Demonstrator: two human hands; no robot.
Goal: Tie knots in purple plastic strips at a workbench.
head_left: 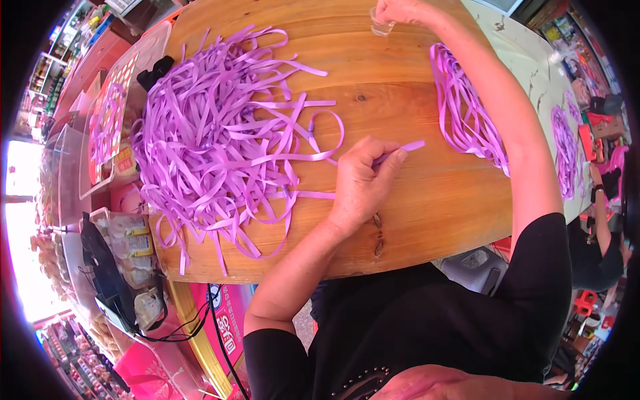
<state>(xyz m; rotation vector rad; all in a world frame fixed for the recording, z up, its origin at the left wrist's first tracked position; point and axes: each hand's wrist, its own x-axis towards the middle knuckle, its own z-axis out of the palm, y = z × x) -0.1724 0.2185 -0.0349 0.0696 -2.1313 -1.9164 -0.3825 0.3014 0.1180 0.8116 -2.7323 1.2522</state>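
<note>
My left hand (363,177) is closed in a pinch over the wooden table, gripping a purple ribbon; its short end (413,145) sticks out past the thumb. More ribbon runs from that hand toward a big loose heap of purple ribbons (213,127) on the left. At the far edge, my right hand (404,11) is reached out with curled fingers at a small clear cup (381,25). What those fingers hold, if anything, is hidden. Beneath my right forearm lies a neater looped bundle of purple ribbons (467,113).
The wooden table (373,100) adjoins a white marbled surface (513,50) with more purple ribbons (564,153). A black item (155,72) sits beside the heap. Clear plastic bins (133,243) and black cables (193,327) flank the left side. Another person's arm (601,213) shows at right.
</note>
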